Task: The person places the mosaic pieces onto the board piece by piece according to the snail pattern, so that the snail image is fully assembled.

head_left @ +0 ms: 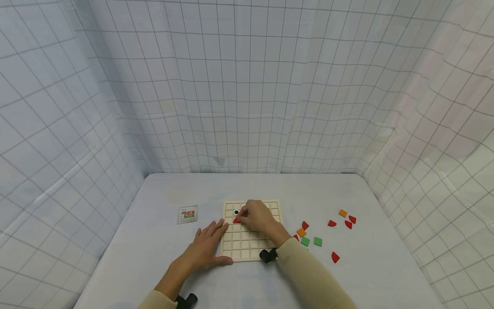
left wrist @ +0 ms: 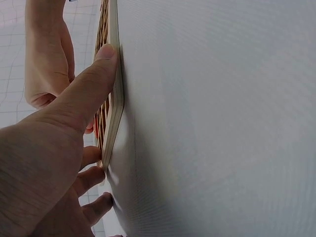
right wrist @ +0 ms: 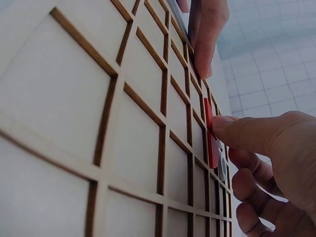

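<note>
Gridded curtains (head_left: 251, 86) wall the table (head_left: 366, 270); right hand (head_left: 257, 215) pinches red tile (right wrist: 213, 154), left hand (head_left: 204, 248) spread.

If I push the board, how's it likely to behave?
The board is probably stiff: its edge looks thick and layered in the left wrist view. Broad and lying flat, it seems unlikely to roll or tip. It might slide, though the left hand touching its edge may steady it.

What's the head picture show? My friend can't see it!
A right hand holds a red piece at a pale gridded board while the left hand touches its edge. A picture card lies left; loose red, orange and green pieces lie right.
</note>
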The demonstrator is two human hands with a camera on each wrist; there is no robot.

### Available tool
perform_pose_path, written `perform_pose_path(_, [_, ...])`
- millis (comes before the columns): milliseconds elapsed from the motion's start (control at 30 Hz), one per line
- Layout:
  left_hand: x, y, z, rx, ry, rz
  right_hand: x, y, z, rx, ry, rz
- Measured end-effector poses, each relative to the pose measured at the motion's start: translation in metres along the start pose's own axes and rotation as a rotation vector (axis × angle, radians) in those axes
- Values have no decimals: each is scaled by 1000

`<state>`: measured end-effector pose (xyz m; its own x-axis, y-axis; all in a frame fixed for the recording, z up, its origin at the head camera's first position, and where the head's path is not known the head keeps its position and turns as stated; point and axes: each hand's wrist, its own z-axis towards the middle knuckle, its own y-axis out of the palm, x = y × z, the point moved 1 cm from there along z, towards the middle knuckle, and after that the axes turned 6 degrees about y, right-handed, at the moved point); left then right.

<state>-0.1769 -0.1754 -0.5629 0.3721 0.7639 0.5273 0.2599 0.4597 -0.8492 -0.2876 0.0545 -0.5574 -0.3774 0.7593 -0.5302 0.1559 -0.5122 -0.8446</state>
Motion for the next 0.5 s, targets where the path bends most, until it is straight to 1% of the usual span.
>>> perform_pose_path(200, [0,0,0,1,4,5,3,-8,-6,2,-5,23])
perform_pose_path(333, [0,0,0,3,-1,5,7,-14,-12,-1,-9,51])
perform_pose_path(500, [0,0,0,7,3,6,13,-23,-23,-2,6,72])
